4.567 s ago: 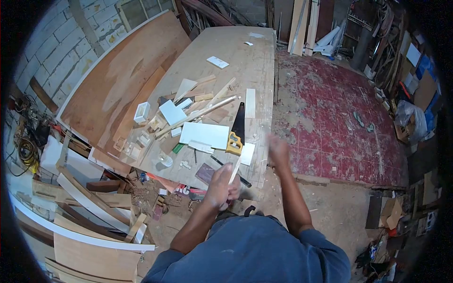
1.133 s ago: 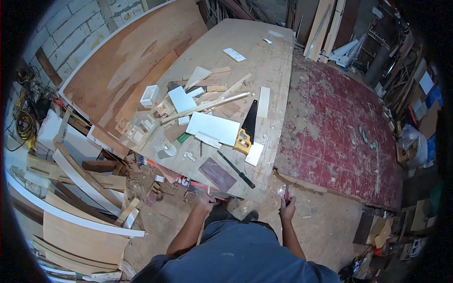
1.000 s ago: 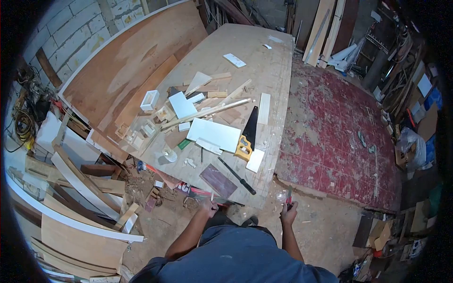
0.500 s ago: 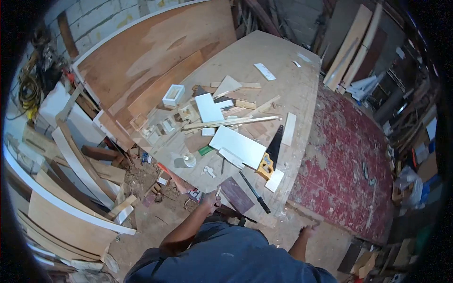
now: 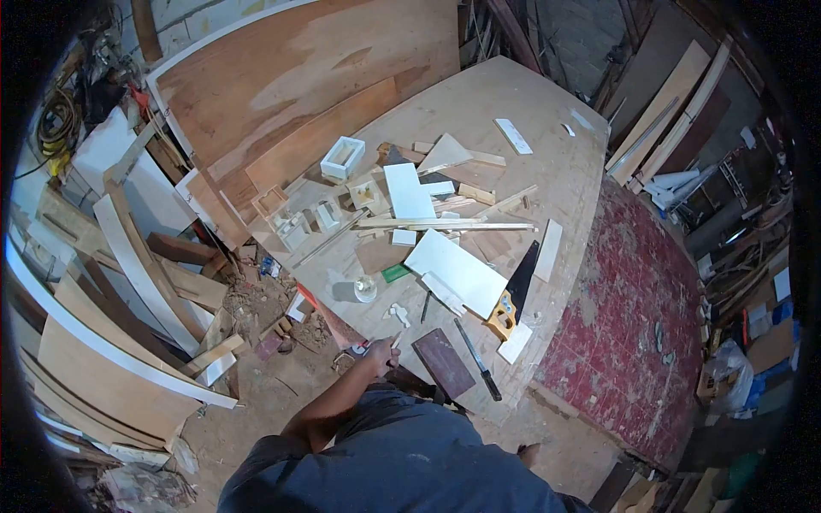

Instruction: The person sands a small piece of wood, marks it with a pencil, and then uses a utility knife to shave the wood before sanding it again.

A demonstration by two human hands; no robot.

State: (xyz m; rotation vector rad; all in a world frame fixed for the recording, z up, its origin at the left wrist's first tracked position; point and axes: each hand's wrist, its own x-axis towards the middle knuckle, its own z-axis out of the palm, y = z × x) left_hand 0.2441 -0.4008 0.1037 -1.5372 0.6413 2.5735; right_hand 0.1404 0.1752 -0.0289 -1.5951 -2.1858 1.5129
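Note:
At the near edge of the table, my left hand [image 5: 381,356] is closed around a small pale stick [image 5: 396,340] that pokes up from the fingers. Just right of it lies a dark reddish-brown flat block [image 5: 444,363]. Beyond that block is a thin tool with a black handle [image 5: 488,382]. My right hand [image 5: 529,453] hangs low by my right side, away from the table and mostly behind my shirt, so its fingers cannot be made out. A handsaw [image 5: 506,315] with a yellow handle rests farther up the table, beside a white board [image 5: 457,269].
Wood strips and offcuts [image 5: 462,224] clutter the middle of the table [image 5: 547,120]. A glass jar [image 5: 365,289] and a small white box [image 5: 343,158] stand on the left. Curved wooden panels [image 5: 128,359] lean at far left; a dusty red surface [image 5: 624,316] lies at right.
My view has shifted, so the table appears farther right and lower. My right hand has drawn in toward my body and is now largely hidden. My left hand still grips the pale stick.

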